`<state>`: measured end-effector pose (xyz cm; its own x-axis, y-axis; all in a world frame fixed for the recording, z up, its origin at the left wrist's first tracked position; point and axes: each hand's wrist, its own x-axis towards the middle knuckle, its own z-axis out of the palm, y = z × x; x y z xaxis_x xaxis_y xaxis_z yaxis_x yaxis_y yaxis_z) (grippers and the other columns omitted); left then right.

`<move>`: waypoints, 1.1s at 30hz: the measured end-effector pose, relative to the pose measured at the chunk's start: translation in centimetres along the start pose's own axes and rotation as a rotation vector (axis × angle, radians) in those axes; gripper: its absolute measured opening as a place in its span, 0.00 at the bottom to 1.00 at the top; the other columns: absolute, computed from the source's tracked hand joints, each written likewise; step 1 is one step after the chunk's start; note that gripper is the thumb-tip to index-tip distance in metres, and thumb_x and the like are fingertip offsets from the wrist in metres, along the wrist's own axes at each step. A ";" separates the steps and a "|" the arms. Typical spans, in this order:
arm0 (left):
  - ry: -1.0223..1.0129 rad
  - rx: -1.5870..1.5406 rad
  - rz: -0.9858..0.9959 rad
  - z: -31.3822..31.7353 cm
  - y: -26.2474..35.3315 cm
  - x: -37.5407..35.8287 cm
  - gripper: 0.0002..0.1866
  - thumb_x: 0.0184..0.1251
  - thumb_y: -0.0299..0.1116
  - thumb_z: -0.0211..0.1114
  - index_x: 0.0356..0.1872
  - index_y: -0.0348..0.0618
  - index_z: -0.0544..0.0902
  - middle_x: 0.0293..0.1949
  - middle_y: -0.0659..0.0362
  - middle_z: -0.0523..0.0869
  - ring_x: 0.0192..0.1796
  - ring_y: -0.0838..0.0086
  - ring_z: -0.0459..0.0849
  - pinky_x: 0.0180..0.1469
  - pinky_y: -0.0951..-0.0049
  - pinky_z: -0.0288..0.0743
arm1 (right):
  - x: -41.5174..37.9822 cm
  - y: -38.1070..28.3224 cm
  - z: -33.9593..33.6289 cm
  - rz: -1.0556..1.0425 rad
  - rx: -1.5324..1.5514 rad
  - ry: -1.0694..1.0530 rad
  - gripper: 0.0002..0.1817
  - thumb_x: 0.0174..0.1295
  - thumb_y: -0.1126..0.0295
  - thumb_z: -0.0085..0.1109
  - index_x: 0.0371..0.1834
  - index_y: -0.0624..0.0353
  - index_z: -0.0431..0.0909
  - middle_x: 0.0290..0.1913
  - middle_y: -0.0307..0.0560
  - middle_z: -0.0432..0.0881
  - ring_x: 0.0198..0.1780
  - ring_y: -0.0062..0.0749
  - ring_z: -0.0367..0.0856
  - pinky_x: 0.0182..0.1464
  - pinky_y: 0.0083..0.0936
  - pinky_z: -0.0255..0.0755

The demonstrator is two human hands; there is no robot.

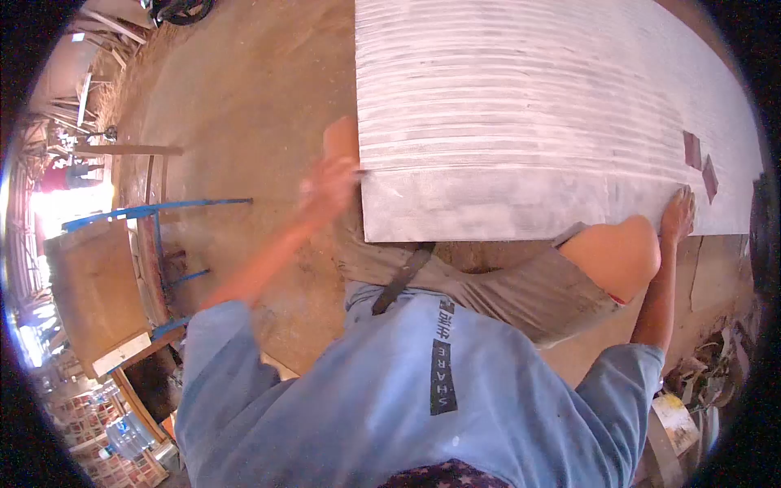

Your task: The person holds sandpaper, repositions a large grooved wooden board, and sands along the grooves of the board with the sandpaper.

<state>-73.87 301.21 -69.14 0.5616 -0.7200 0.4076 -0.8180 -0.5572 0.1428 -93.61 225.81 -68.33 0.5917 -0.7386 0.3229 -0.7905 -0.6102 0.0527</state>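
A large panel (pixel 504 199) with whitish, streaked ridges and a smoother front strip lies over my knees. At its left edge is my left hand (pixel 329 185), blurred by motion, its fingers closed around a small dark piece (pixel 363 174) that looks like sandpaper. The piece touches the panel's edge and is mostly hidden. My right hand (pixel 678 215) rests on the panel's front right edge, fingers stretched out and holding nothing. Two dark reddish-brown pieces of what looks like sandpaper, one upper (pixel 691 150) and one lower (pixel 710 179), lie on the panel just beyond that hand.
To the left stands a wooden piece of furniture (pixel 93 285) beside blue bars (pixel 163 210). Plastic bottles (pixel 128 435) are at lower left. Scrap wood (pixel 98 49) lies at upper left, near a person (pixel 69 175) in the background. Clutter (pixel 704 374) is piled at lower right.
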 end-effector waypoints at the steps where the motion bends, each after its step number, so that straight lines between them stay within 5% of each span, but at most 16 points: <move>1: -0.142 0.019 -0.126 -4.4 -0.4 0.2 0.06 0.62 0.30 0.64 0.39 0.44 0.85 0.38 0.57 0.84 0.46 0.60 0.81 0.52 0.59 0.72 | -0.1 0.2 -0.2 0.008 -0.002 -0.008 0.28 0.75 0.49 0.38 0.73 0.48 0.66 0.74 0.50 0.67 0.73 0.49 0.65 0.69 0.50 0.63; 2: -0.279 0.042 -0.252 -8.4 0.6 1.9 0.06 0.61 0.30 0.65 0.39 0.43 0.85 0.38 0.58 0.83 0.46 0.60 0.81 0.52 0.60 0.72 | 0.0 -0.3 -0.7 0.033 0.008 -0.044 0.29 0.75 0.47 0.36 0.74 0.45 0.64 0.75 0.47 0.66 0.74 0.47 0.63 0.71 0.50 0.60; 4: -0.237 0.039 -0.190 -8.2 1.9 5.3 0.06 0.62 0.29 0.65 0.39 0.43 0.85 0.38 0.57 0.84 0.46 0.60 0.81 0.52 0.60 0.72 | 0.0 -0.7 -0.6 0.086 0.013 -0.076 0.30 0.75 0.46 0.33 0.75 0.43 0.63 0.76 0.44 0.64 0.75 0.46 0.61 0.72 0.50 0.58; 14: -0.031 -0.398 0.129 9.1 20.5 25.3 0.07 0.53 0.24 0.58 0.33 0.41 0.80 0.35 0.52 0.79 0.44 0.59 0.78 0.50 0.58 0.71 | -0.2 -1.3 -1.6 0.078 -0.027 -0.030 0.29 0.74 0.47 0.38 0.72 0.47 0.67 0.74 0.46 0.67 0.75 0.45 0.62 0.71 0.51 0.59; 17: -0.003 -0.288 0.183 8.1 17.6 22.8 0.03 0.55 0.26 0.60 0.31 0.42 0.80 0.34 0.54 0.80 0.44 0.60 0.78 0.50 0.59 0.71 | -0.1 -1.4 -1.6 0.068 0.005 -0.031 0.28 0.74 0.49 0.39 0.73 0.48 0.67 0.74 0.48 0.67 0.74 0.46 0.63 0.71 0.50 0.58; 19: -0.231 -0.202 0.017 4.4 11.9 17.3 0.05 0.59 0.33 0.65 0.30 0.43 0.82 0.30 0.55 0.80 0.40 0.60 0.79 0.47 0.59 0.71 | 0.3 -1.3 -1.5 0.057 0.020 -0.041 0.28 0.74 0.49 0.39 0.73 0.48 0.67 0.73 0.50 0.67 0.74 0.47 0.64 0.71 0.50 0.58; 20: -0.097 -0.192 0.080 2.3 9.2 14.6 0.05 0.60 0.32 0.68 0.33 0.43 0.83 0.30 0.56 0.80 0.38 0.61 0.79 0.45 0.60 0.71 | 0.1 -1.7 -1.8 0.037 0.037 -0.004 0.28 0.74 0.50 0.40 0.72 0.49 0.68 0.73 0.52 0.68 0.73 0.48 0.64 0.71 0.50 0.59; 23: -0.194 -0.228 0.038 -1.1 6.9 13.0 0.06 0.58 0.27 0.69 0.36 0.43 0.85 0.32 0.57 0.81 0.36 0.64 0.79 0.42 0.61 0.69 | -0.6 -1.0 -1.1 0.041 0.051 0.021 0.28 0.74 0.49 0.39 0.72 0.47 0.68 0.73 0.50 0.67 0.74 0.47 0.64 0.72 0.49 0.57; 33: 0.069 -0.502 0.268 16.0 29.3 35.4 0.08 0.58 0.33 0.66 0.34 0.41 0.82 0.34 0.50 0.81 0.41 0.52 0.79 0.47 0.54 0.71 | -0.5 -1.0 -1.2 0.070 0.100 0.121 0.25 0.72 0.50 0.44 0.68 0.45 0.73 0.71 0.49 0.71 0.72 0.46 0.67 0.70 0.50 0.59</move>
<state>-75.97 252.79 -64.96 0.3310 -0.7711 0.5439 -0.8987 -0.0818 0.4308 -93.35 227.13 -67.38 0.5079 -0.7439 0.4342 -0.8058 -0.5886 -0.0658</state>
